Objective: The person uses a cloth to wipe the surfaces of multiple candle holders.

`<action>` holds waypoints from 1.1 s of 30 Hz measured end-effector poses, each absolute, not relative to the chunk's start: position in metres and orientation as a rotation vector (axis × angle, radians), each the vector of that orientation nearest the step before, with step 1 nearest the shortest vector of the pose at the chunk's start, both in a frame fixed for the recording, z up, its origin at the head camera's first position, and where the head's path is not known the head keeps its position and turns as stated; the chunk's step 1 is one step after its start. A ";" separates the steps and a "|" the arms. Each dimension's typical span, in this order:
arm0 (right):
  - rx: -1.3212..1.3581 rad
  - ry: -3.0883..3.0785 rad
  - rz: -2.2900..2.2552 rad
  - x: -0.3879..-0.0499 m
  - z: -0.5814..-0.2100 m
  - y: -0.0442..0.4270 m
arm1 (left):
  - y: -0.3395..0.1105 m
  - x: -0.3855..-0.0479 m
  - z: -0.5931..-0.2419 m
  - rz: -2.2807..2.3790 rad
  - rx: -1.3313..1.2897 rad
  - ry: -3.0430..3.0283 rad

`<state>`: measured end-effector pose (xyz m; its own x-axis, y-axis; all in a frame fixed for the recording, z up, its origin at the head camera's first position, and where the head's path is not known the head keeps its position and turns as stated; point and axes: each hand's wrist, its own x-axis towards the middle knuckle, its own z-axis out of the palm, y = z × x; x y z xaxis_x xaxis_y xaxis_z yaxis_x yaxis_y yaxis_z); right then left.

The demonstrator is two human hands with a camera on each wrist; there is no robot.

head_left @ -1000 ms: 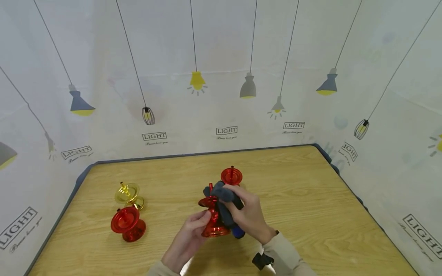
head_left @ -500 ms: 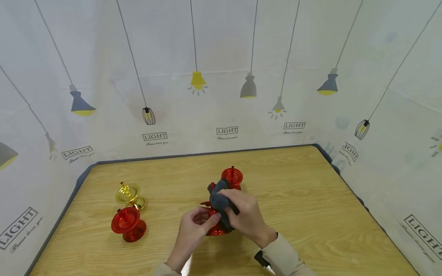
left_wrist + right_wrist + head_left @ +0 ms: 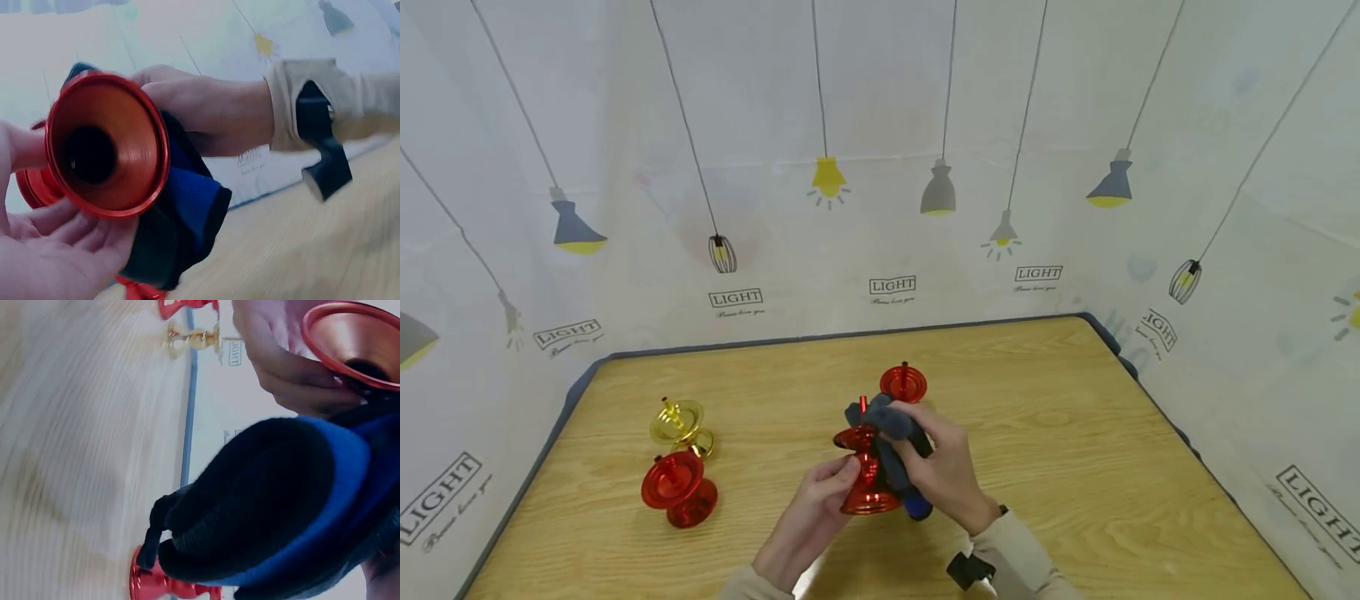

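Observation:
Above the table's near middle, my left hand [image 3: 816, 512] holds a shiny red candle holder [image 3: 868, 492] by its stem, thumb in front. My right hand [image 3: 947, 467] grips a dark blue-grey cloth [image 3: 891, 423] and presses it on the holder's dish and right side. The left wrist view shows the hollow underside of the holder's base [image 3: 134, 156], the left fingers curled round it, and the cloth's blue part [image 3: 190, 203] behind. In the right wrist view the cloth [image 3: 269, 494] hangs in folds, hiding most of the right hand.
Another red holder [image 3: 903, 382] stands just behind the hands. At the left are a gold holder [image 3: 677, 422] and a red one [image 3: 679, 487] close together. A printed curtain [image 3: 797, 250] hangs behind the wooden table [image 3: 1037, 400].
The right hand and cloth moved over the holder's front half a second ago, then back to its right side. The held holder shows more again; the standing holders have not moved.

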<state>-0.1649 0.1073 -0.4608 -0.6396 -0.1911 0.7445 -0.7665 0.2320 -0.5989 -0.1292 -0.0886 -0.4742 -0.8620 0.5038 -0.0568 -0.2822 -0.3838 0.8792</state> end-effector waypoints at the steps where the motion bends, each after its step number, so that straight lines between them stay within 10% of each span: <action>1: 0.878 -1.994 1.394 -0.165 -0.461 0.108 | -0.087 -0.129 -0.474 2.253 0.285 1.434; 13: 1.028 -1.955 0.902 -0.163 -0.455 0.105 | -0.074 -0.123 -0.463 1.974 0.006 2.345; 33: 0.876 -2.027 1.372 -0.161 -0.460 0.105 | -0.091 -0.124 -0.475 2.246 0.305 1.431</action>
<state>-0.1614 0.1050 -0.4601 -0.6459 -0.2154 0.7324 -0.7600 0.2719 -0.5903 -0.1245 -0.0910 -0.4746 -0.8711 0.4879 -0.0569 -0.2576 -0.3551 0.8986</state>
